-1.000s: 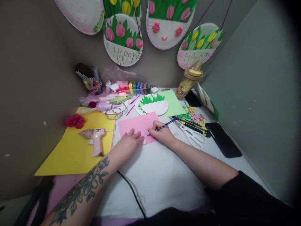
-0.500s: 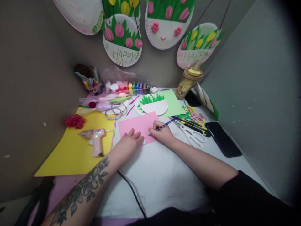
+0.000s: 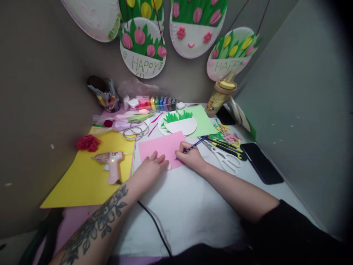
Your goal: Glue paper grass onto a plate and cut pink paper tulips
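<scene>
The bench (image 3: 193,206) is covered in white, with a large yellow sheet (image 3: 82,176) along its left edge carrying a pink glue gun (image 3: 111,163). Toward the middle lies the pink paper (image 3: 162,147), a plain matte rectangle, flat and slightly skewed, its near edge under both hands. The left hand (image 3: 151,167) rests on its near edge, fingers spread flat, holding nothing. The right hand (image 3: 190,156) is closed around a blue patterned pencil (image 3: 193,146), tip touching the paper. White-handled scissors (image 3: 224,158) lie just right of it.
</scene>
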Demonstrator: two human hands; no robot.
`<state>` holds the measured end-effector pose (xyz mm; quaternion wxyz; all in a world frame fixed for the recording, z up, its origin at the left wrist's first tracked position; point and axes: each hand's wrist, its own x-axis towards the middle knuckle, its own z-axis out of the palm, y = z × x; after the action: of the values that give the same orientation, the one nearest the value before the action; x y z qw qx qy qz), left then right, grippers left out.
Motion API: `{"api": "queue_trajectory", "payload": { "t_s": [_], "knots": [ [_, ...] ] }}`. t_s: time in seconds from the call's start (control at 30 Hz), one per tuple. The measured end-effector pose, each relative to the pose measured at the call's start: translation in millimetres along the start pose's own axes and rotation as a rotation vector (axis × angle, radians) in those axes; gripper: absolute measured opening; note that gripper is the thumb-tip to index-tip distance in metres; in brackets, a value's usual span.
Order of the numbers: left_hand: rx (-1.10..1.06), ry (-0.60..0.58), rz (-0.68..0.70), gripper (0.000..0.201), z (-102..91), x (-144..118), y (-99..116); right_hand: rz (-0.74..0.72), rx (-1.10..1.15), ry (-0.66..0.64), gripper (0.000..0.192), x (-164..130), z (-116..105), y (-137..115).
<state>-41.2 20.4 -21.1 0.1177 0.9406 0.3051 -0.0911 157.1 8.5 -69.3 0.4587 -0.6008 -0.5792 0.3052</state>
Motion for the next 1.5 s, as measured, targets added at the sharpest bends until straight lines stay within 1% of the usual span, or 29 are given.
{"api": "queue_trajectory", "payload": {
  "t_s": [0.17, 0.37, 0.53, 0.77, 1.0, 1.23, 1.37, 1.5],
  "knots": [
    [0.000, 0.012, -0.001, 0.036, 0.2, -0.6, 0.4, 0.010, 0.018, 0.003, 0.026, 0.8, -0.2, -0.7],
    [-0.001, -0.001, -0.009, 0.039, 0.0, -1.0, 0.4, 0.001, 0.020, -0.011, 0.024, 0.5, 0.1, -1.0],
    [0.002, -0.014, -0.011, 0.038, -1.5, -1.3, 0.9, 0.064, 0.094, -0.009, 0.023, 1.2, 0.4, 1.5],
    [0.012, -0.012, -0.011, 0.039, 0.3, -0.7, 0.5, 0.021, 0.023, -0.023, 0.023, 1.3, -1.1, -0.7],
    [0.005, 0.003, -0.003, 0.038, -1.2, -1.7, 0.8, 0.053, 0.068, -0.006, 0.021, 2.5, -0.9, -0.4],
    [0.006, 0.001, -0.006, 0.041, 1.8, -1.4, -1.0, 0.040, 0.043, -0.043, 0.020, 2.7, -1.5, -0.4],
    [-0.006, -0.007, -0.008, 0.041, -0.4, -1.3, 0.7, 0.069, 0.075, -0.026, 0.020, 3.4, -2.1, 0.2],
    [-0.009, 0.001, -0.013, 0.040, 0.4, -2.1, 1.5, 0.041, 0.072, -0.042, 0.019, 4.0, -2.7, 1.2]
  ]
}}
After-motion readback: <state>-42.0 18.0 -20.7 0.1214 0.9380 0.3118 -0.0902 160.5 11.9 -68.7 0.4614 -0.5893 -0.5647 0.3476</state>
